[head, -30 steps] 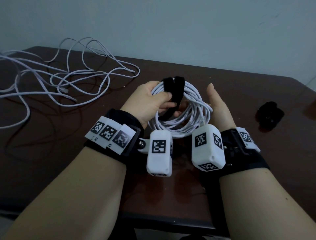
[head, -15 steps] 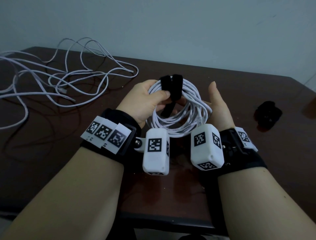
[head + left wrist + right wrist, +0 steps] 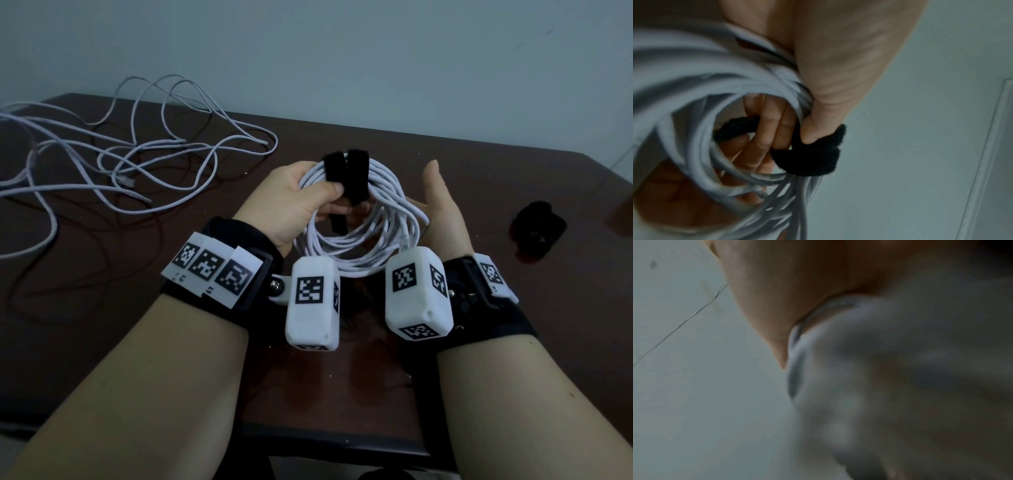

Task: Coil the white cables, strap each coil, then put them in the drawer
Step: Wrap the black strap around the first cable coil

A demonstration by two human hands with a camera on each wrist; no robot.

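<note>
A: Round white cable coil (image 3: 359,219)?
B: Held above glossy dark desk (image 3: 445,150). Left hand (image 3: 291,202) pinching fuzzy black strap (image 3: 356,174) against strands.
A: Right hand (image 3: 442,212)?
B: Cupping coil's side, thumb straight; fingers hidden, grip unclear.

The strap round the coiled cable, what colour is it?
Black. The strap wraps the white coil; the head view shows it best.

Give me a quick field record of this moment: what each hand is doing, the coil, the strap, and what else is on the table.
left hand: grips coiled white cable, thumb pinching black fabric strap
right hand: supports the coil's right side, thumb up, fingers hidden
strap state: wrapped over the coil's top, one end hanging
loose white cable: uncoiled, far left on dark brown wooden table
second black strap: on the table, right
drawer: not visible
</note>
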